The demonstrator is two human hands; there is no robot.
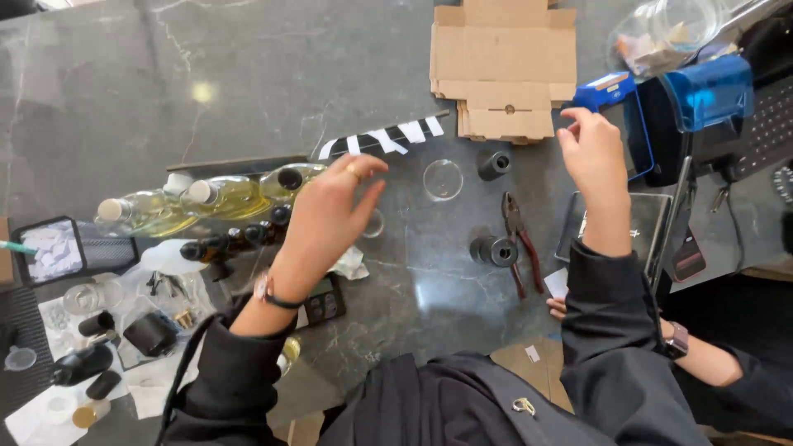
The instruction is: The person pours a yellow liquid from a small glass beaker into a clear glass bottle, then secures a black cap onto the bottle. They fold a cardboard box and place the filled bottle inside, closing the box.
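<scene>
My left hand [330, 213] hovers flat with fingers spread over the dark marble table [248, 74], holding nothing. Just left of it lie three clear bottles of yellow liquid [223, 196] and a row of small dark bottles [235, 239]. A small clear cup [373, 223] sits at its fingertips. My right hand [591, 153] is raised on the right, fingers loosely bent, and I see nothing in it. It hangs above a dark tablet [652, 216], near a blue box [605, 89]. Between the hands are a round glass dish [443, 179], two black cylinders [493, 165] [493, 250] and red-handled pliers [522, 239].
A flattened cardboard box [504, 66] lies at the back, a striped clapper stick [380, 139] in front of it. A small scale [326, 301] sits below my left wrist. Caps, jars and bags crowd the left edge. Another person's hand [557, 308] and watch-wearing arm [702, 359] reach in bottom right.
</scene>
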